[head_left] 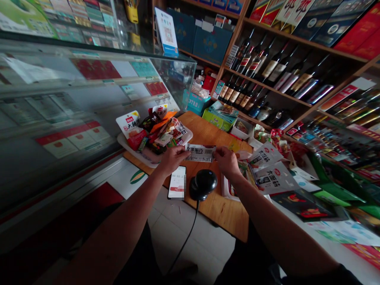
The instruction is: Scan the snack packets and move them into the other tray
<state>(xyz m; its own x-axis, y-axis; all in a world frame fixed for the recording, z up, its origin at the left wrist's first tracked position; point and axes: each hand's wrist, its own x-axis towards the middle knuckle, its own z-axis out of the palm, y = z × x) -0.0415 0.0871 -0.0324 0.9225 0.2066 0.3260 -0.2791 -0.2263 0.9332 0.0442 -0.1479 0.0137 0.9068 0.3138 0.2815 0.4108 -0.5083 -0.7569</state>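
Through my distant feed I saw a pale, flat, rectangular snack packet (200, 153) stretched level just beyond the black, rounded, corded plastic scanner (204, 182), my landmark. Bold dark Chinese characters ran along its upper face, a barcode sat toward its right end, and the smaller print below was too blurred to read. The left hand (174, 158) had thumb and fingers pinched closed on one end; the right hand (226, 161) pinched the other likewise. Left of the scanner lay a white-screened, rectangular phone (177, 180).
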